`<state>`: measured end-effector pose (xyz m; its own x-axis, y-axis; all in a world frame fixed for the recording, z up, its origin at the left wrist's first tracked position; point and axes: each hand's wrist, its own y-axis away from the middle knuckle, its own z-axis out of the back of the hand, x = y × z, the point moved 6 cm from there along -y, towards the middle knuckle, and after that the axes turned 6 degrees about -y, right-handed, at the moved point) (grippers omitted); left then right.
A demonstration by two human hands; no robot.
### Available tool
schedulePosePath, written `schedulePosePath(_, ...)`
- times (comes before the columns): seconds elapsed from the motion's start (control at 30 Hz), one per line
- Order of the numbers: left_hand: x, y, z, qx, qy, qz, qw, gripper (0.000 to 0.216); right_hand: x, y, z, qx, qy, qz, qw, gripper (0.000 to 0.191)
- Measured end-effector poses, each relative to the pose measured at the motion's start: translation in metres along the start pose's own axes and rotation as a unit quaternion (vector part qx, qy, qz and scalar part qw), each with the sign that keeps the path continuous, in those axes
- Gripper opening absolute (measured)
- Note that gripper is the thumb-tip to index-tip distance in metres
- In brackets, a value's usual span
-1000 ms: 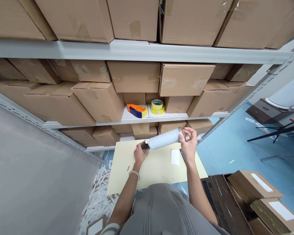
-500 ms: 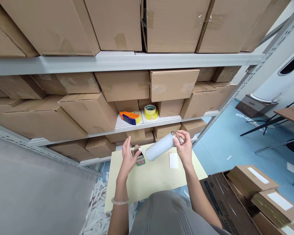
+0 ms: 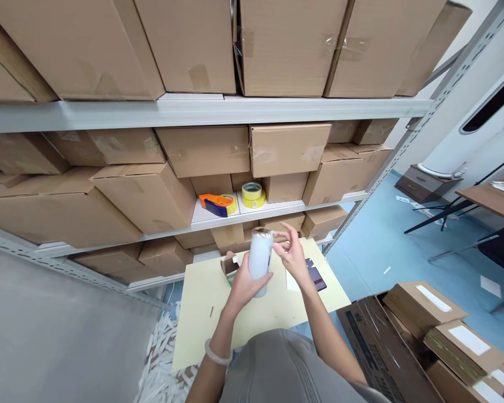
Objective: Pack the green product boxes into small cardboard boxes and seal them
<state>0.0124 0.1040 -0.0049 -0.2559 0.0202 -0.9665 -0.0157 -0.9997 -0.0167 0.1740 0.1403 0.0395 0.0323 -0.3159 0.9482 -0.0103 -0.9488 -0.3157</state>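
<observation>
Gripping the white bottle (image 3: 260, 260) upright in our left hand (image 3: 244, 286) above the pale yellow board (image 3: 197, 319), right hand (image 3: 293, 256) spread open just beside it, we could drop it onto the small cardboard box (image 3: 229, 263) if that one-handed grip slips.

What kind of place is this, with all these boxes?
It looks like a storeroom or packing room. The metal shelves are stacked with cardboard boxes, a tape dispenser sits on a shelf, and white packing strips lie on the floor.
</observation>
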Motion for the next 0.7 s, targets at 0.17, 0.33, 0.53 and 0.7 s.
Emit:
schedulePosePath(0.17,-0.055,-0.032,0.017,0.060,0.293,0.041,0.953,0.050,-0.008,-0.010,-0.002,0.031,-0.101,0.009,0.994,0.054)
schedulePosePath(0.33,-0.100,-0.039,0.020,0.185,0.536,0.123,0.814,0.045,0.004,-0.007,-0.011,0.041,0.089,0.112,0.989,0.069)
schedulePosePath(0.53,-0.091,-0.012,-0.016,0.307,0.554,0.264,0.727,0.052,0.029,-0.024,-0.011,0.032,0.330,0.273,0.903,0.061)
schedulePosePath(0.7,-0.091,-0.001,-0.027,0.381,0.466,0.195,0.774,0.067,0.037,-0.037,-0.009,0.043,0.271,0.341,0.899,0.050)
